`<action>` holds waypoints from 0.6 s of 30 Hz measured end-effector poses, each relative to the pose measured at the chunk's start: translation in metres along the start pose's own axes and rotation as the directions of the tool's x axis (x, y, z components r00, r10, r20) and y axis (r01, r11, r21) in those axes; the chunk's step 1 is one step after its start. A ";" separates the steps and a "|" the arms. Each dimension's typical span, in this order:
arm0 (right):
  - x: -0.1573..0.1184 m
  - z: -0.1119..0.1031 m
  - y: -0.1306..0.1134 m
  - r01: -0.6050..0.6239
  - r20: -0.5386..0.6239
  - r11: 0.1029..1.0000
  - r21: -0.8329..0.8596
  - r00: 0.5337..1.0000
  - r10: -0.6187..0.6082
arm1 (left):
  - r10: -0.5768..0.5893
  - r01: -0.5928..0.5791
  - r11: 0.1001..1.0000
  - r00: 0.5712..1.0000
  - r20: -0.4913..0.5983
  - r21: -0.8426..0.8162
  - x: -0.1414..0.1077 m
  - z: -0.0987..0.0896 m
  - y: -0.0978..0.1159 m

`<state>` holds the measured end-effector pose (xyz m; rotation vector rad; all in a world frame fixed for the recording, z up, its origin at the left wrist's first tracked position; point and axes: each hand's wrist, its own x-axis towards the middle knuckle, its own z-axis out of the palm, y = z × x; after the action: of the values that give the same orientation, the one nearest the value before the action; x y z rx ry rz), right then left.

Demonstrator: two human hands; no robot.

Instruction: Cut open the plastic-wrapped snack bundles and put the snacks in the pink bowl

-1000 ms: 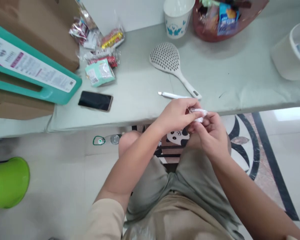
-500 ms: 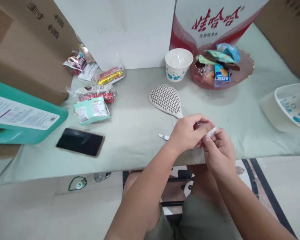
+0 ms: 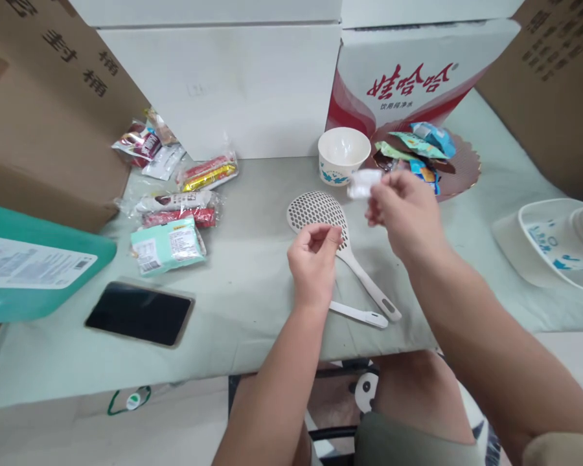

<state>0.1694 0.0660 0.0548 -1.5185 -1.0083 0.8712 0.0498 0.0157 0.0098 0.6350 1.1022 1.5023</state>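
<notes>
My right hand point(image 3: 405, 210) is raised over the table, pinching a small, whitish, blurred wrapper point(image 3: 364, 184) between thumb and fingers. That wrapper is just in front of the white paper bowl point(image 3: 344, 155) with blue leaf print. Closer to me, my left hand point(image 3: 315, 262) hovers over the beige slotted skimmer point(image 3: 369, 281), its fingers curled to the thumb in a pinch. What it holds, if anything, I cannot make out. A white utility knife point(image 3: 362, 315) lies beside the skimmer's handle, partly hidden by my left wrist.
Behind the bowl stand white boxes point(image 3: 214, 90). A pink scalloped dish point(image 3: 464, 171) holds several snack packets. More snack packets point(image 3: 168, 246) lie at the left, near a phone point(image 3: 140, 312) and a green jug point(image 3: 39, 262). A white plastic container point(image 3: 519, 249) sits at the right.
My hands have come apart: the right has moved up and forward with the wrapper, the left has moved left over the skimmer. The skimmer's handle and the knife now show. The view has tilted up.
</notes>
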 end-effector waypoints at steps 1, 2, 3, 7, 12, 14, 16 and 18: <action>0.016 0.007 -0.011 -0.009 -0.012 1.000 -0.007 1.000 0.008 | -0.031 0.030 0.999 0.999 -0.018 -0.014 0.000 0.000 0.002; 0.029 0.014 -0.021 -0.026 -0.032 1.000 -0.010 0.999 0.026 | -0.062 0.061 0.998 0.998 -0.026 -0.027 0.000 0.000 0.005; 0.038 0.019 -0.028 -0.057 -0.043 0.998 -0.016 0.997 0.056 | -0.091 0.090 0.995 0.995 -0.031 -0.041 0.000 0.000 0.007; 0.028 0.023 -0.029 -0.048 -0.020 0.998 -0.029 0.999 0.048 | -0.141 0.138 0.988 0.988 -0.054 -0.067 0.000 -0.003 0.013; -0.041 0.008 0.008 -0.046 0.163 0.999 -0.004 0.986 0.046 | -0.092 0.084 0.995 0.986 -0.139 -0.061 0.004 -0.013 0.019; -0.064 0.006 0.017 -0.025 0.226 0.997 -0.071 0.973 0.040 | -0.067 0.064 0.998 0.985 -0.156 -0.022 0.005 -0.019 0.022; -0.079 0.007 0.019 0.033 0.283 0.989 -0.141 0.959 0.008 | -0.034 0.036 0.999 0.989 -0.145 0.016 0.007 -0.027 0.026; -0.089 0.012 0.018 0.106 0.348 0.976 -0.188 0.937 -0.035 | 0.002 0.002 1.000 0.988 -0.154 0.023 0.009 -0.036 0.031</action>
<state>0.1279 -0.0138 0.0368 -1.5184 -1.4365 1.0287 0.0032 0.0151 0.0207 0.5413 1.2382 1.5614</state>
